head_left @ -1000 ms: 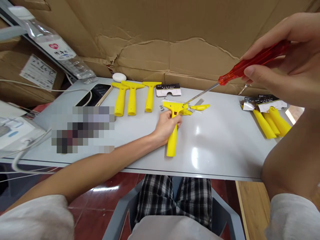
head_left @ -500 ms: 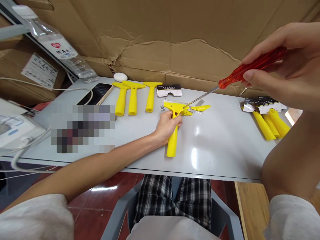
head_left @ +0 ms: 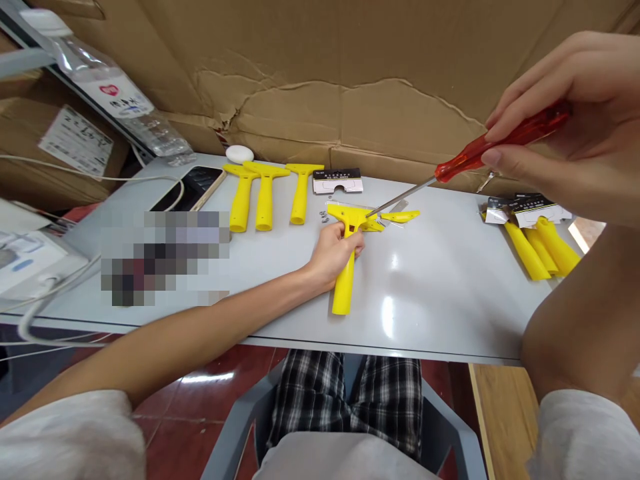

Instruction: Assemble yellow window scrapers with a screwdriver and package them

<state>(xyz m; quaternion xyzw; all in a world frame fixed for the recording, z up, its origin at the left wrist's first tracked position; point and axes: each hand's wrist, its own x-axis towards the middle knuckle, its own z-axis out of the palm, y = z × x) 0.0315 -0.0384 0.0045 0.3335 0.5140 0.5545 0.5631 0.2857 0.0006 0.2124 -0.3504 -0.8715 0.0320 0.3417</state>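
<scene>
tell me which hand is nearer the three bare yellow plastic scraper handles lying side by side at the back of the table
Left. The left hand sits just right of and nearer than the three yellow scraper handles; the right hand is raised far to their right.

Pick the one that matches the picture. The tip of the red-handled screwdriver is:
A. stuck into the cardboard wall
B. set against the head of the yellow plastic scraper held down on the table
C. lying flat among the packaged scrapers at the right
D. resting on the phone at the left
B: the right hand angles the red-handled screwdriver down to the head of the yellow plastic scraper, whose handle the left hand grips on the grey table.
</scene>
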